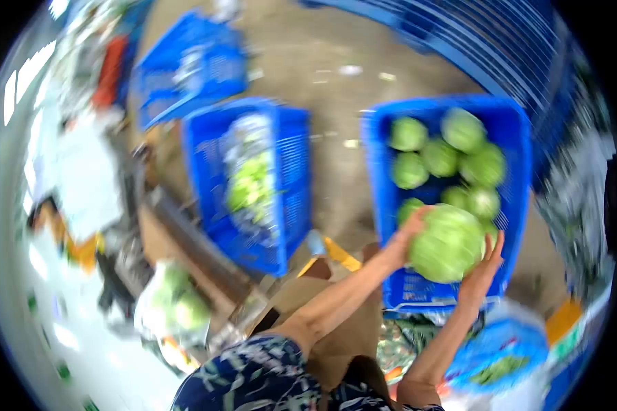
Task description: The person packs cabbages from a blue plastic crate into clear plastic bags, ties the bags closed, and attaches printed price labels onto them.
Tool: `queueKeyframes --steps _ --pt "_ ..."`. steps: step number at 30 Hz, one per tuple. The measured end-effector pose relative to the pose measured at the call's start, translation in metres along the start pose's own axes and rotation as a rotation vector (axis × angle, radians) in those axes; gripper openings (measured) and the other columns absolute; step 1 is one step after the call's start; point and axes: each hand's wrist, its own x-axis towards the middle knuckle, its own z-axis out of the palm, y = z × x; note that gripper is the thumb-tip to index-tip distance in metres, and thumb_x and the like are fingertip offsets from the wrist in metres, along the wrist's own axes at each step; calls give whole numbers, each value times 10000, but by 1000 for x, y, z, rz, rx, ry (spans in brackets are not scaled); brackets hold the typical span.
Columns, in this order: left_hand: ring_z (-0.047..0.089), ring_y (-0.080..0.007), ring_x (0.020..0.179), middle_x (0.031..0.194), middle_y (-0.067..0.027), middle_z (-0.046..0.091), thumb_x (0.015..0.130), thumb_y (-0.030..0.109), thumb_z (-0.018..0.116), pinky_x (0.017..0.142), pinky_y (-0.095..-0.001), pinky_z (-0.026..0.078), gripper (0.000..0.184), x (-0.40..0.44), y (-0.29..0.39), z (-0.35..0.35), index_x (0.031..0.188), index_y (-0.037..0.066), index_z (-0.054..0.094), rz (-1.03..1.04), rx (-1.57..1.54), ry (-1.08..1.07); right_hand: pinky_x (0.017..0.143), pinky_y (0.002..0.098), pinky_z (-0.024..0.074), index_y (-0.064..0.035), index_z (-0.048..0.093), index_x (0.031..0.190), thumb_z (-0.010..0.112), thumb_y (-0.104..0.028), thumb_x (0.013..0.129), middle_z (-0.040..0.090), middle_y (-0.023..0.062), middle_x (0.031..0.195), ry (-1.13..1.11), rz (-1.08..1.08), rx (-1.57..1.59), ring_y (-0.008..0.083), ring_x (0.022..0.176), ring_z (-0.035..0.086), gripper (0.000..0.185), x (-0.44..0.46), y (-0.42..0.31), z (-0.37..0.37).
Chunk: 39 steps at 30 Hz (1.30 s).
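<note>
One big cabbage (447, 244), held only from its sides

The left hand (406, 234) and the right hand (482, 272) are clamped together on this cabbage, one on each side, with the fingers spread. It is above the near part of the cabbage crate (380, 181), which serves as my landmark. Whether it hangs free or rests on the smaller cabbages (440, 157) inside the crate, I cannot tell (the view is somewhat blurred).

In my judgement, the main danger is slipping. The cabbage is round, and I see no finger supporting it from below. If the two hands press unequally, it could turn, drop inside the crate and bruise the others.

A second danger is the right wall of the crate: the right hand is near it, so a sideways movement could knock the knuckles on the rim.

Also, the smaller cabbages seem loose, with gaps between them; a push could make them roll. Beyond the near right corner of the crate is a blue bag (528, 346) with greens (502, 370), and a cabbage falling over that corner could crush these leaves.
</note>
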Motion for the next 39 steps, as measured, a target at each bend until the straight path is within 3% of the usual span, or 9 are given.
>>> queueKeyframes --steps 2,7,14,19,22,25,30,33,39 --pt "390 -163 1206 1278 -37 415 883 295 573 1008 -322 350 537 -22 41 42 1342 122 354 259 427 -161 1041 524 316 -129 309 1409 339 -570 894 331 135 1431 -87 443 624 346 1261 382 679 -21 -21 29" --pt "435 -202 1203 1323 -90 451 887 384 556 998 -343 350 551 -166 164 92 1297 38 429 422 879 -102 1013 481 371 -106 362 1373 395 -616 849 369 147 1401 -504 384 422 331 1220 435 732 -55 -33 58" --pt "549 -352 998 1065 -184 569 689 40 674 843 -430 434 359 -499 222 9 1033 35 571 1302 1594 1445 1010 474 377 -101 370 1366 409 -620 840 377 149 1394 -1036 575 53 327 1215 441 740 -215 -38 182" --pt "472 -374 1061 1174 -193 482 681 149 736 889 -461 372 610 -713 195 -80 1202 19 448 804 1252 2753 1007 469 381 -97 375 1361 420 -623 833 383 151 1389 -1429 819 -260 324 1212 444 747 -397 10 248" --pt "485 -394 1041 1158 -238 487 703 231 753 872 -451 394 695 -779 172 -174 1245 -21 398 881 700 2578 1006 465 383 -95 379 1358 426 -624 829 386 151 1386 -1592 968 -436 322 1210 447 750 -519 62 279" --pt "521 -167 523 663 -38 532 828 208 656 514 -312 435 321 -821 156 -245 1049 -2 557 1094 -126 1510 1004 462 386 -93 382 1355 432 -626 824 390 152 1383 -1662 1054 -556 320 1208 449 754 -627 117 305" --pt "289 -46 429 584 47 395 920 153 528 423 -220 283 167 -860 137 -226 1019 36 593 1295 -549 1064 1001 457 390 -90 387 1350 443 -629 817 396 153 1377 -1741 971 -542 317 1204 453 760 -732 177 351" --pt "250 -38 426 578 56 362 926 139 516 418 -209 250 198 -873 137 -229 1081 46 594 1336 -586 954 992 461 390 -78 435 1315 485 -507 857 477 154 1297 -1904 823 -374 312 1161 481 629 -750 202 399" --pt "383 -18 544 660 71 479 902 167 570 472 -188 293 309 -869 169 -235 1167 11 594 1383 -344 1273 1014 477 303 -103 533 1225 754 -322 672 396 182 1311 -2001 -1655 -616 353 1211 391 634 -807 194 423"
